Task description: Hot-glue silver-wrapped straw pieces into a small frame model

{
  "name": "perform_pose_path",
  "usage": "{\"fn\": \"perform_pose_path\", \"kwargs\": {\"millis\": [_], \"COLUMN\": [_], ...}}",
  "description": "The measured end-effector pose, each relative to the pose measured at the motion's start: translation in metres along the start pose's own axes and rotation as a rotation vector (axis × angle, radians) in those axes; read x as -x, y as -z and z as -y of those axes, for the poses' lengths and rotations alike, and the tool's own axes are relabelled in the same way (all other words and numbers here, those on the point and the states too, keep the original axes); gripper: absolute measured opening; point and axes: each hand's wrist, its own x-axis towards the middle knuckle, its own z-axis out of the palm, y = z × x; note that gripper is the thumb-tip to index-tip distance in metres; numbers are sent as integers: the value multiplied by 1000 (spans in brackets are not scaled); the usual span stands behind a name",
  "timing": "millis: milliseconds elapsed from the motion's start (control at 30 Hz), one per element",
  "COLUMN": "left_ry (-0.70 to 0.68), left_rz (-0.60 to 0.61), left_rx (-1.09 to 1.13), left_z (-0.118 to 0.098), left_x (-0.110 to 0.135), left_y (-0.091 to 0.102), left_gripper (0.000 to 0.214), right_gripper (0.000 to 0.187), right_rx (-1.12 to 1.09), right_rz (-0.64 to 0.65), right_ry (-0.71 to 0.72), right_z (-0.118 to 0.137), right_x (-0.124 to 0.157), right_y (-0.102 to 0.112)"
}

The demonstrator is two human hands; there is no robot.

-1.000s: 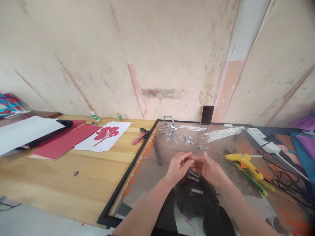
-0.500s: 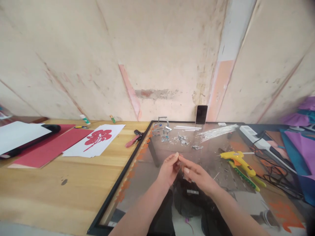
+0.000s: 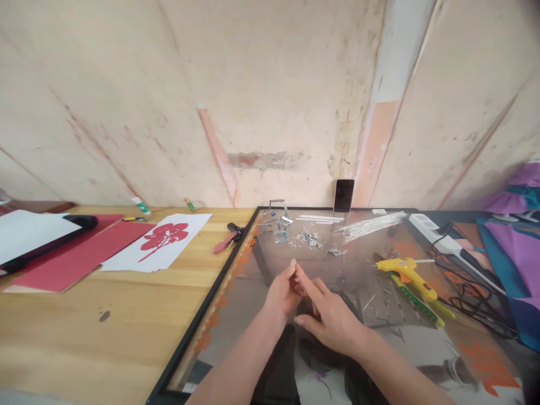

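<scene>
My left hand (image 3: 283,292) and my right hand (image 3: 327,316) meet above a black-framed mirror (image 3: 236,264) lying flat on the wooden table (image 3: 105,326). The left fingers are pinched together, pointing up, and whatever they hold is too small to make out. My right index finger stretches forward and touches the left fingertips, with the other right fingers loosely apart. Small silver scraps (image 3: 310,239) and tiny mirror pieces (image 3: 276,222) lie on the glass beyond my hands.
A yellow glue gun (image 3: 407,273) and a green tool (image 3: 415,301) lie at the right, beside a bundle of thin silver strips (image 3: 371,224) and a power strip (image 3: 434,233). A phone (image 3: 343,195) leans on the wall. Red-handled pliers (image 3: 225,239), a red tree cut-out (image 3: 162,236) and red card (image 3: 67,256) lie at the left.
My hands came closer together and nearer to me. The right hand went from curled around the left fingers to an extended index finger. The view shifted slightly right.
</scene>
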Motion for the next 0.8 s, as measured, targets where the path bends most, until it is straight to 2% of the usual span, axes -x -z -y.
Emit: {"fn": "perform_pose_path", "kwargs": {"millis": [100, 167, 267, 367, 500, 600, 700, 800], "left_ry": [18, -81, -235, -292, -364, -518, -647, -595], "left_rz": [18, -23, -103, -137, -158, -114, 74, 261], "left_rx": [131, 71, -105, -199, -372, -693, -873, -917], "left_z": [-8, -14, -17, -16, -15, -16, -16, -13], "left_x": [-9, -12, -15, -16, -10, 1, 14, 23], "left_y": [12, 18, 22, 22, 19, 11, -2, -11], "left_gripper": [32, 32, 34, 33, 36, 37, 20, 23], "right_gripper": [69, 53, 19, 19, 24, 34, 34, 32], "right_rx": [-45, -109, -211, -281, -310, -260, -193, -137], "right_rz": [-131, -323, -629, -733, -683, -580, -446, -287], "right_ry": [29, 5, -115, -177, -168, -175, -195, -159], "right_z": [-5, -12, -21, -26, -27, -28, -28, -26], "right_x": [-1, -2, -2, 2, 9, 12, 14, 13], "right_y": [5, 13, 28, 45, 59, 61, 55, 43]}}
